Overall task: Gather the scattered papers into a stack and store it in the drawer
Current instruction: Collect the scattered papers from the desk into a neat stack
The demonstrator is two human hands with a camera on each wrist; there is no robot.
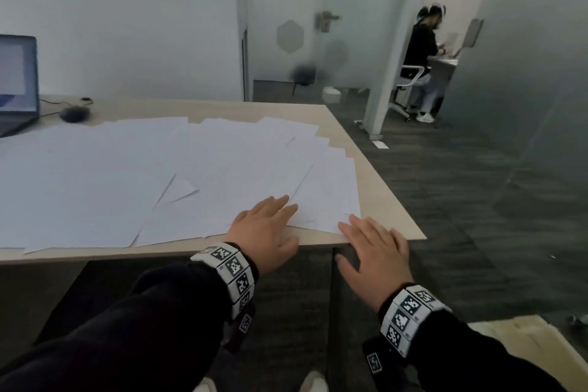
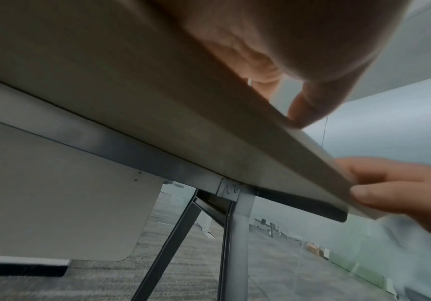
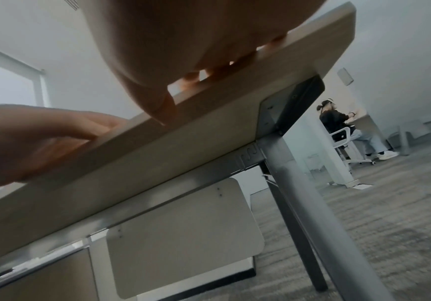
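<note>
Papers [image 1: 165, 175] lie scattered over the bench [image 1: 378, 200], reaching left and ahead of both grips; left hand [image 1: 265, 234] rests flat, fingers spread, on their near edge, right hand [image 1: 374, 251] flat just beside their corner

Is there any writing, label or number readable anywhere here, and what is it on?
No readable words or numbers.
Wristbands: black-and-white square code patterns, no letters.
Papers: look blank.
Laptop screen: too blurred to read.
Small tag below the right wrist: too small to read.
</note>
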